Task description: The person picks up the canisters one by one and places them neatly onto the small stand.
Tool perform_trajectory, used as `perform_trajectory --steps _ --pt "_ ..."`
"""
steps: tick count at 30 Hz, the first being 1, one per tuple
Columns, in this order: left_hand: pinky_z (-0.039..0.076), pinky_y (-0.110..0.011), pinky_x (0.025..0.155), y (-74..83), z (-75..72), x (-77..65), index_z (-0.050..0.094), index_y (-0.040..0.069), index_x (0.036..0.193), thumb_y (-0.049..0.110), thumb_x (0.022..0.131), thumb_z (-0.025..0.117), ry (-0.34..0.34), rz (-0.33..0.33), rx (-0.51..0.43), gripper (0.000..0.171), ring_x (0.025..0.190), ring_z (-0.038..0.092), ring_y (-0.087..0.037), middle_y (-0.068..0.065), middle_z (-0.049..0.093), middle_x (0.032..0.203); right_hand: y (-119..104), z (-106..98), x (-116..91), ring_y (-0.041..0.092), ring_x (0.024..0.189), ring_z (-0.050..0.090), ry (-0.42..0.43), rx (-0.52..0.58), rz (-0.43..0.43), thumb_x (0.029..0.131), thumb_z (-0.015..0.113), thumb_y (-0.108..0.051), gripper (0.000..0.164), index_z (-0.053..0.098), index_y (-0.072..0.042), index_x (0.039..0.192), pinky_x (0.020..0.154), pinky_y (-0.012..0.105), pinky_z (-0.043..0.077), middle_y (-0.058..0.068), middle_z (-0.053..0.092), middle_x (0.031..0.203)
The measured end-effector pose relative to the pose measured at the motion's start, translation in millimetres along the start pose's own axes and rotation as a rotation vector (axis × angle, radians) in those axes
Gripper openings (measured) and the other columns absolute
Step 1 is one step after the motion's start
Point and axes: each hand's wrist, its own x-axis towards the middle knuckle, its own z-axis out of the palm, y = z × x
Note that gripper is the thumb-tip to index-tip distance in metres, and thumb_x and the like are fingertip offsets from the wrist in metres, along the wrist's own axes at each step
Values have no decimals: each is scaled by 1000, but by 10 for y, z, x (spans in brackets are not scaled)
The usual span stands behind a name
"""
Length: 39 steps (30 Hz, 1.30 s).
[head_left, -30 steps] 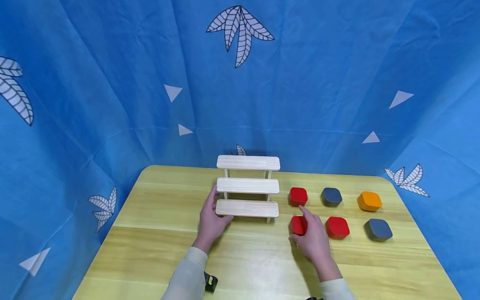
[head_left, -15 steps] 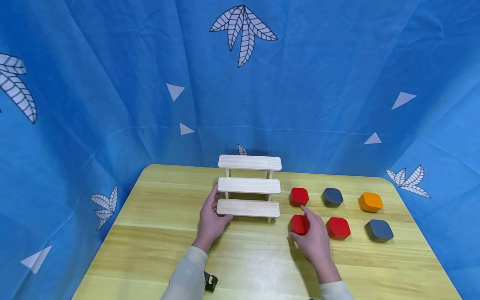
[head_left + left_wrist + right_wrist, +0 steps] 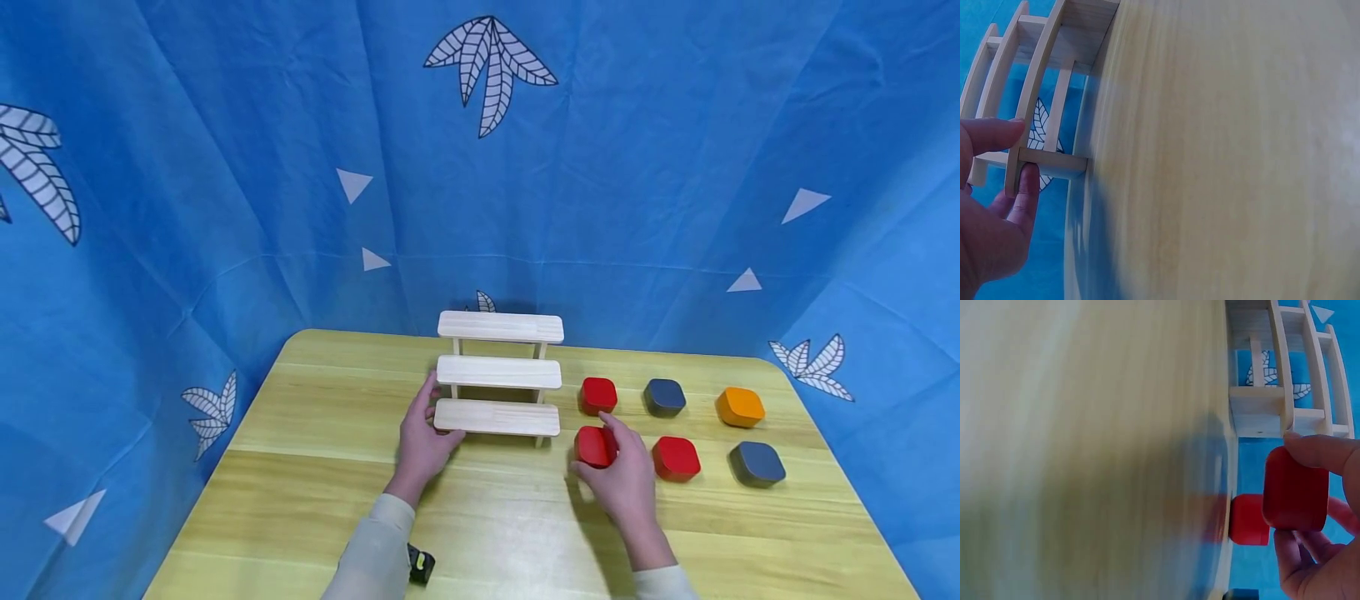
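Observation:
A three-step wooden display stand stands at the back middle of the table. My left hand grips the left end of its lowest shelf, with thumb and fingers on either side of the board in the left wrist view. My right hand holds a red rounded-square block between thumb and fingers. In the right wrist view that held block is a little off the tabletop. Another red block sits behind it on the table, and a third red block lies to its right.
Two dark grey-blue blocks, a rear block and a front block, stand at the right with an orange block. A blue curtain hangs behind the wooden table. A small black device lies beside the left sleeve.
The right hand has raised the red block slightly and shifted it a little to the left. The left hand stays on the stand. The head view has moved slightly.

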Motion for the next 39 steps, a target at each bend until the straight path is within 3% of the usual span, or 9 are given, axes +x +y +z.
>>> perform_trajectory --steps 10,19,26,39 --pt "57 -36 80 5 -10 -1 33 31 157 -19 67 81 -15 -23 -42 114 110 58 -28 -11 54 136 -117 30 -21 36 115 53 22 83 12 65 93 -9 86 53 -11 141 86 56 53 17 57 129" --pt "57 -39 79 15 -23 -13 32 29 157 -19 68 80 -17 -14 -47 112 104 58 -28 -12 54 136 -221 87 -38 35 112 54 53 145 3 63 94 -8 86 55 -11 139 84 54 55 15 58 129" --pt "57 -38 78 -6 -12 -10 33 20 158 -19 69 79 -19 -12 -42 107 104 58 -28 -13 54 136 -266 169 -35 35 109 55 61 183 -6 62 94 -6 86 55 -10 138 83 54 55 15 58 129" --pt "57 -35 75 -10 -9 -14 34 19 157 -20 69 79 -14 -6 -52 107 102 58 -28 -12 54 135 -400 268 -30 34 106 57 73 227 -30 61 94 -5 84 57 -9 137 81 52 56 14 60 126"
